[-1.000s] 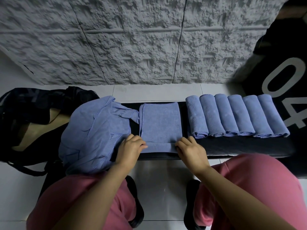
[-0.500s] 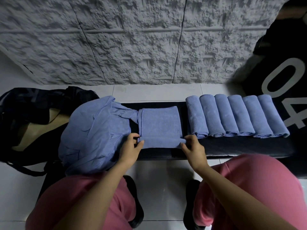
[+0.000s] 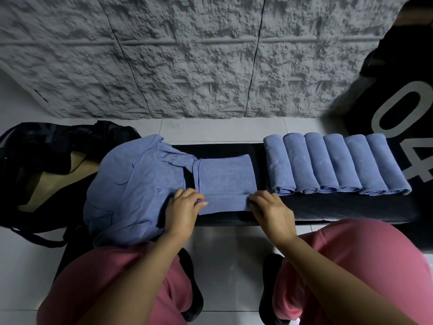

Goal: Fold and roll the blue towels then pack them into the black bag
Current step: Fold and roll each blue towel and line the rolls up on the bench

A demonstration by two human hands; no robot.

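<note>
Nine o'clock: black bag (image 3: 46,141) slumped on the tiled floor (image 3: 225,129), mouth open, tan lining showing.

Just right of it, a loose heap of blue towels (image 3: 131,188) covers the left end of the black bench (image 3: 351,207) and hangs over its near edge.

Centre: one folded towel (image 3: 226,174) lies flat on the bench, touching the heap at its ten o'clock corner. Its near edge is turned up into a low roll.

Left hand (image 3: 185,207) sits at the roll's left end, fingers curled, thumb and fingertips pinching the cloth. Right hand (image 3: 271,211) sits at the roll's right end, fingers curled narrow over it, gripping the same towel.

Two o'clock from the hands: six rolled towels (image 3: 332,163) in a row, side by side and touching, on the right half of the bench, apart from the folded one.

Far right: a black panel (image 3: 403,109) with a pale "04". Twelve o'clock: rough grey wall (image 3: 210,55).
</note>
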